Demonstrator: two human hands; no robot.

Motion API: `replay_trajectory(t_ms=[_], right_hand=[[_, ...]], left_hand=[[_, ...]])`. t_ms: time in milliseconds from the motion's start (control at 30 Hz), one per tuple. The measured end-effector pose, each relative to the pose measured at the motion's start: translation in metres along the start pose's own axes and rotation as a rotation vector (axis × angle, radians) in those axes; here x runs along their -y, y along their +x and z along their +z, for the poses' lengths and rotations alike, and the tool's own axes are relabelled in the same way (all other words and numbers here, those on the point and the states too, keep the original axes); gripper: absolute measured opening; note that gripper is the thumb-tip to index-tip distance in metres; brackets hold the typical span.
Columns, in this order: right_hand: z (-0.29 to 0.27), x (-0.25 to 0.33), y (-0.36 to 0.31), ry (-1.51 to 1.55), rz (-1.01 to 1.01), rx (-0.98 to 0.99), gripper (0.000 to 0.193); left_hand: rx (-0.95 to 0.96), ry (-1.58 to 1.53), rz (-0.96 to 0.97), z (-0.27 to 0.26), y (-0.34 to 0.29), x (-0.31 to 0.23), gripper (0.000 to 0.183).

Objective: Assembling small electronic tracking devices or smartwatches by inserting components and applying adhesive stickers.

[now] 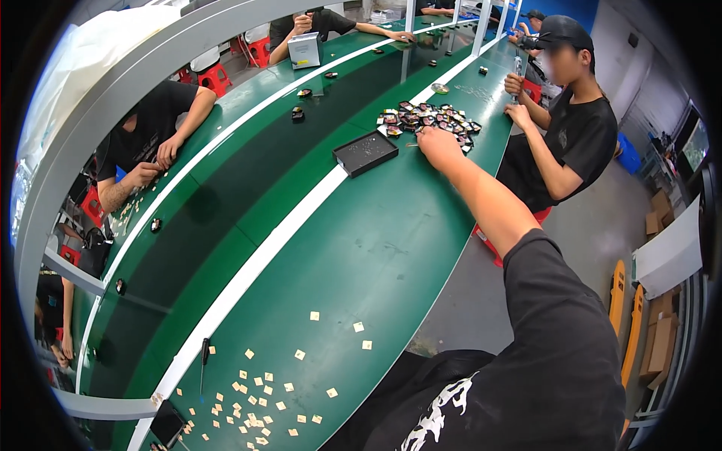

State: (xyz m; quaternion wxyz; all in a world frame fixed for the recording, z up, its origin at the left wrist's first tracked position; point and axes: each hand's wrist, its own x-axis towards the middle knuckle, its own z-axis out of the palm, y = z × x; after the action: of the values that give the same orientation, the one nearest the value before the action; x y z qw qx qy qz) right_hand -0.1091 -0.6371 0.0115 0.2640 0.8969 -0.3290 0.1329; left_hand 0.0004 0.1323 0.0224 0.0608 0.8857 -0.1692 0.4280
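My right hand (pixel 440 148) is stretched far out over the table, at the near edge of a heap of small black parts (pixel 429 114) with red, white and yellow bits. Its fingers are curled down and closed at the heap; what they pinch is hidden, though a thin light-coloured sliver shows beside them. Just left of the hand lies a shallow black tray (pixel 366 153) with small clear bits in it. My left hand does not show. Nearer to me, many small cream-coloured square pieces (pixel 268 376) are scattered on the green table (pixel 338 248).
A screwdriver (pixel 204 355) and a dark phone-like slab (pixel 167 425) lie at the lower left. A dark conveyor belt (pixel 218 180) carries spaced black parts. Co-workers sit across and at the right (pixel 575 120). Grey frame posts (pixel 481 30) rise from the table; a white box (pixel 304 50) stands beyond.
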Motion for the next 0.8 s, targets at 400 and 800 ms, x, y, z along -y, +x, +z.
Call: replay_trajectory(t_ms=[400,800], right_hand=[[-0.195,0.164,-0.142,0.498,-0.679,-0.417,0.015],[-0.284,0.301,-0.187,1.435,-0.967,-0.051,0.021]], left_hand=[[0.499,-1.11,-0.478,-0.019,0.025,-0.122,0.039],[1.005,-1.912,-1.195,0.018,0.025,-0.098,0.032]])
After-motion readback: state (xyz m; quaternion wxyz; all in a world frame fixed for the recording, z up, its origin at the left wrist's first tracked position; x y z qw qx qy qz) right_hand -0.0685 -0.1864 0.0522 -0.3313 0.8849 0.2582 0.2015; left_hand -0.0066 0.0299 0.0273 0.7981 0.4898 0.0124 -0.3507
